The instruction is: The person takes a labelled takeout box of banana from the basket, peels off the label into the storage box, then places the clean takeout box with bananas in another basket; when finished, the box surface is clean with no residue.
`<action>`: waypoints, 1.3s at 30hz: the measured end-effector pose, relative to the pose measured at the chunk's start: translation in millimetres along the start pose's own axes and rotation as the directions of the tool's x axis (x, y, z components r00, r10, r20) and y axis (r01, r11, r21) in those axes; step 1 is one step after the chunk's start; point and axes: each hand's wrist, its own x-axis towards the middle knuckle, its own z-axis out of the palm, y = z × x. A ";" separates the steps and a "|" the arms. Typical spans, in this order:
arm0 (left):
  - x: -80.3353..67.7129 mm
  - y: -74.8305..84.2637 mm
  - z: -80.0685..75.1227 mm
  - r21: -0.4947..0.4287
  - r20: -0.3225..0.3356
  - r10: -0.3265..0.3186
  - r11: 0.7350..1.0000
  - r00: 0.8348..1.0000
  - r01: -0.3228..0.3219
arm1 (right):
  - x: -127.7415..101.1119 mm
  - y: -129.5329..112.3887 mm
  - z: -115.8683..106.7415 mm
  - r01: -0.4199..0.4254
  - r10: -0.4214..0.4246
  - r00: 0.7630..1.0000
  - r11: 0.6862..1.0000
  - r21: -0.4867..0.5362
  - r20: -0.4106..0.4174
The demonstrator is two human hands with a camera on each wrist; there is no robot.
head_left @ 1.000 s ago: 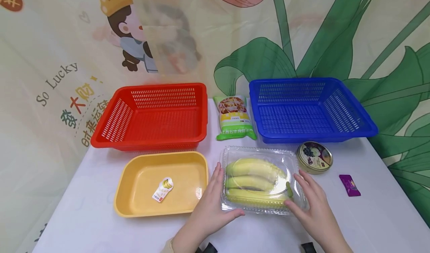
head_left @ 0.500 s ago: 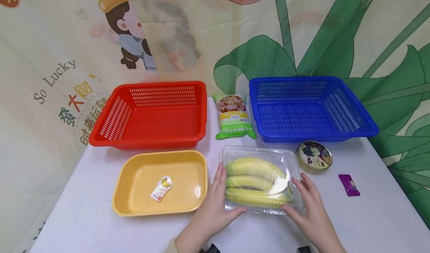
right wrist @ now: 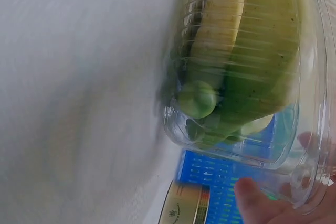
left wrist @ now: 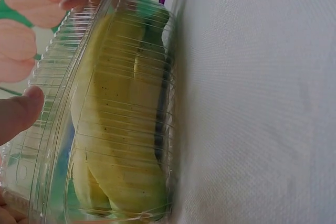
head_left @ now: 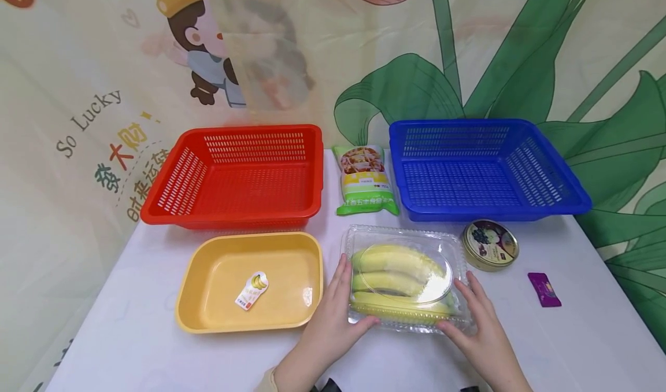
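I've got my left hand (head_left: pixel 328 328) and right hand (head_left: pixel 481 334) on either side of the banana box (head_left: pixel 406 279), near the front of the table (head_left: pixel 598 346). Left of it sits a tray (head_left: pixel 208 288) with a sticker (head_left: pixel 251 291) in it. Behind stand two baskets (head_left: pixel 239 175) with a bag (head_left: pixel 366 181) between them; a tin (head_left: pixel 490 244) and a sachet (head_left: pixel 544 289) lie to the right.

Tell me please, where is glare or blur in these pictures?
Head view: sharp, with white glare on the clear box lid over the bananas. Left wrist view: bananas clear through ribbed plastic. Right wrist view: the table looks soft and blurred.
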 end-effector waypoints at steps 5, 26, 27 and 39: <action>-0.1 1.1 -0.1 -0.008 -0.001 0.000 1.000 1.000 0.000 | -1.9 1.1 -1.0 0.003 -0.003 1.000 1.000 -0.001 -0.010; -16.2 18.7 -30.4 0.001 -0.073 0.085 0.996 0.994 -0.085 | -15.4 -18.8 -13.1 0.037 -0.036 0.994 0.999 0.011 -0.101; -16.6 19.5 -33.4 0.008 -0.088 0.098 0.995 0.991 -0.098 | -14.7 -20.6 -12.5 0.073 -0.071 0.990 0.997 0.010 -0.124; -8.7 12.9 -95.0 0.147 -0.285 0.142 0.984 0.948 -0.103 | 35.0 -86.9 -3.6 0.271 -0.262 0.952 0.962 0.034 -0.156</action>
